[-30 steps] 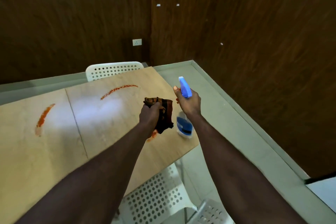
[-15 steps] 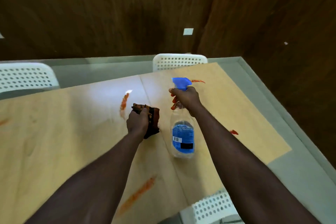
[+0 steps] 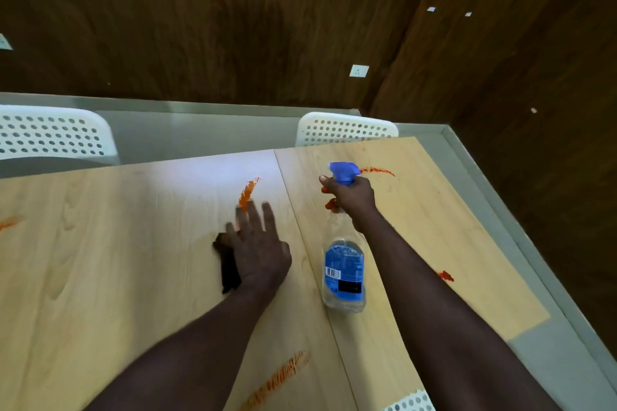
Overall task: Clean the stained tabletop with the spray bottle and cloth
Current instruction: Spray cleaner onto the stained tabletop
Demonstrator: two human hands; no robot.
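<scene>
Since half a second ago my left hand (image 3: pixel 258 250) has gone from a fist bunched round the cloth to lying flat, fingers straight and spread. It presses the dark brown cloth (image 3: pixel 228 269) down on the desk (image 3: pixel 100 260). Most of the cloth is hidden under the palm, and only its edge shows at nine o'clock of the hand. My right hand (image 3: pixel 350 198) has kept its hold, fingers curled round the neck of the spray bottle (image 3: pixel 344 277) just under the blue trigger head, whose nozzle points towards nine o'clock. The clear body with its blue label hangs towards six o'clock. Whether its base touches the desk I cannot tell.

On the head camera, an orange-red streak (image 3: pixel 247 193) lies at twelve o'clock of the left hand, right at the fingertips. Another smear (image 3: pixel 377 171) sits at two o'clock of the right hand. A small blot (image 3: pixel 445 275) is at three o'clock of the bottle, a long smudge (image 3: pixel 277 377) at six o'clock, and a faint mark (image 3: pixel 8 223) at nine o'clock by the frame edge. One white perforated chair (image 3: pixel 50 137) stands at ten o'clock and a second chair (image 3: pixel 345 128) at twelve o'clock behind the desk, before the dark wood wall (image 3: pixel 200 27).
</scene>
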